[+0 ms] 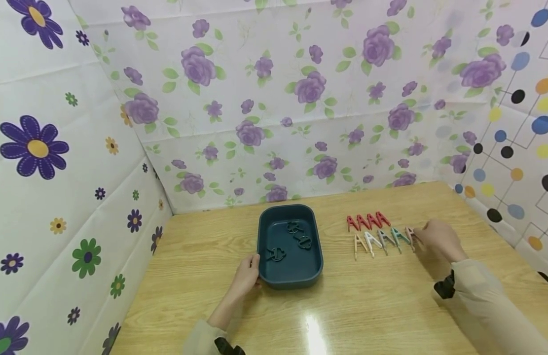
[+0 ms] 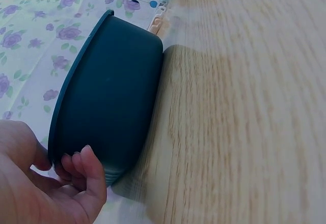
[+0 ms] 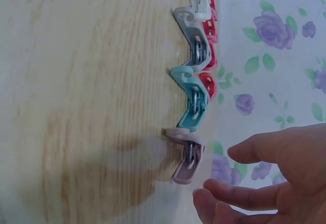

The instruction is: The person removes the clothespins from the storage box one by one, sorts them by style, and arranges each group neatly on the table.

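My left hand (image 1: 245, 275) grips the near-left rim of a dark teal plastic bin (image 1: 290, 285); in the left wrist view its fingers curl against the outer wall (image 2: 107, 89). Inside the bin lie three dark green clips (image 1: 277, 254). At the right, my right hand (image 1: 440, 240) is beside a dusty-pink clothespin (image 3: 189, 158), the end one of a row. The right wrist view shows thumb and fingers apart, with nothing between them. Along that row stand a teal clothespin (image 1: 399, 234), a grey one (image 1: 385, 238), a white one (image 1: 372, 241) and a beige one (image 1: 359, 244).
Behind the row, several red clothespins (image 1: 368, 221) stand side by side. The wooden table (image 1: 202, 241) ends against a wall of flowered cloth (image 1: 274, 123), with further patterned cloth on both sides.
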The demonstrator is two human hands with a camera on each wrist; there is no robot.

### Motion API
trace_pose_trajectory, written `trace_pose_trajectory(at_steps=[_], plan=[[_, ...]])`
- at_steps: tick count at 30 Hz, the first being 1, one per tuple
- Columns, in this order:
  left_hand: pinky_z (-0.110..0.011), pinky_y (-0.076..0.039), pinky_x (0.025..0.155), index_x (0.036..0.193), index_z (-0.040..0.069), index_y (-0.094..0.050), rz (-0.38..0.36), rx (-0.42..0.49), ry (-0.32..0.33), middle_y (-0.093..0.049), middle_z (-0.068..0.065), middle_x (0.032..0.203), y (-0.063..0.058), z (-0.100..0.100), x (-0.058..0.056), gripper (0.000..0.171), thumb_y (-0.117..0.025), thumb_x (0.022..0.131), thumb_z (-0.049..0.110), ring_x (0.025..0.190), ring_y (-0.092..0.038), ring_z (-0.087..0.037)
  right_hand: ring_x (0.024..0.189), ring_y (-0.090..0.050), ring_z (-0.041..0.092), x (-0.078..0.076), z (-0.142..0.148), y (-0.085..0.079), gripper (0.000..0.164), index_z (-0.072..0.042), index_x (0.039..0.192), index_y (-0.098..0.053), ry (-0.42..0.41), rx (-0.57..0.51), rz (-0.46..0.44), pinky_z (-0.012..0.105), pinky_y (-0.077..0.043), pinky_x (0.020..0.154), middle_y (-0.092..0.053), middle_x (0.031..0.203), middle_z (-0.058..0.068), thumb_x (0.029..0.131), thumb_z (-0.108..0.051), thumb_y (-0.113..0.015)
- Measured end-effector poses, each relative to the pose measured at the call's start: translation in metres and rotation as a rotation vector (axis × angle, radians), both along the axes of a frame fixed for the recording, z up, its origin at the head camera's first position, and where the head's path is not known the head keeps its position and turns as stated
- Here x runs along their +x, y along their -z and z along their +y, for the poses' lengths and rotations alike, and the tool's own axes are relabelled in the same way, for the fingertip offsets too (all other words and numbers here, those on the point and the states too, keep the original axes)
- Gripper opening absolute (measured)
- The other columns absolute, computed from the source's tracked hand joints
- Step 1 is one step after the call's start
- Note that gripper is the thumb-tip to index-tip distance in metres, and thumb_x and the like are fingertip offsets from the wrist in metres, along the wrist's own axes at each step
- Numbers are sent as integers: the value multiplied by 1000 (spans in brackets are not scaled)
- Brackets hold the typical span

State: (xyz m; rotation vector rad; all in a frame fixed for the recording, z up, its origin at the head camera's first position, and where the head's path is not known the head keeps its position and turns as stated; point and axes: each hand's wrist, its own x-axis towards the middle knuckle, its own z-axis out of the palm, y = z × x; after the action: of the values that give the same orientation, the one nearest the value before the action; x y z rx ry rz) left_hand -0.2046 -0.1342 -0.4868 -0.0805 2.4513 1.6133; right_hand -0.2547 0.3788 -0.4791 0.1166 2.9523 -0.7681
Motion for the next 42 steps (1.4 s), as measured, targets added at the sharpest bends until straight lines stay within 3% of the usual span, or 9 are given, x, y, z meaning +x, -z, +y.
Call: trace_pose_trajectory(at_steps=[9,12,16,20,24,29,42], plan=[[-31,-54,59,131,-7,-47,-10,9,4,-47,-8,79,0,-1,0,47,-30,107,30,63,-49,-16,43,-27,9,-3,-16,-7,45,-18,52,-40,-4,-10,54,23,-27,43,-32,45,-7,96,-26,-48],[-30,-54,60,129,-6,-48,-30,20,-3,-47,-7,80,1,-1,-1,45,-30,107,30,64,-49,-16,43,-31,10,-3,-22,-10,40,-13,56,-47,-22,-10,88,25,-29,44,-35,45,-6,95,-24,-48],[-30,-53,61,127,-5,-48,-46,28,-10,-47,-7,81,0,-1,-1,45,-30,107,31,66,-49,-16,44,-42,13,-8,-30,-13,32,4,83,-64,-67,-15,130,27,-37,47,-51,50,3,95,-21,-49],[-30,-53,61,126,-5,-49,-44,26,-9,-47,-7,81,-1,-1,-2,45,-30,107,32,66,-49,-16,47,-49,14,-14,-41,-14,35,12,106,-62,-88,-31,154,29,-44,49,-66,71,16,96,-19,-49],[-29,-53,60,124,-5,-49,-34,19,-4,-47,-6,78,-1,-1,-2,44,-30,107,31,64,-49,-15,53,-52,15,-19,-55,-17,30,9,102,-64,-116,-24,202,29,-45,50,-69,86,22,96,-18,-52],[-29,-53,60,124,-5,-50,-34,23,-7,-47,-6,78,0,-1,-2,44,-31,107,31,64,-49,-16,59,-57,16,-23,-74,-24,27,7,101,-65,-171,-60,225,31,-47,52,-68,91,24,96,-17,-54],[-30,-55,60,125,-6,-50,-26,18,-17,-47,-6,77,-2,0,0,45,-31,107,31,63,-49,-16,73,-62,18,-35,-120,-26,20,0,99,-67,-310,-55,290,38,-53,65,-69,87,10,96,-16,-56]])
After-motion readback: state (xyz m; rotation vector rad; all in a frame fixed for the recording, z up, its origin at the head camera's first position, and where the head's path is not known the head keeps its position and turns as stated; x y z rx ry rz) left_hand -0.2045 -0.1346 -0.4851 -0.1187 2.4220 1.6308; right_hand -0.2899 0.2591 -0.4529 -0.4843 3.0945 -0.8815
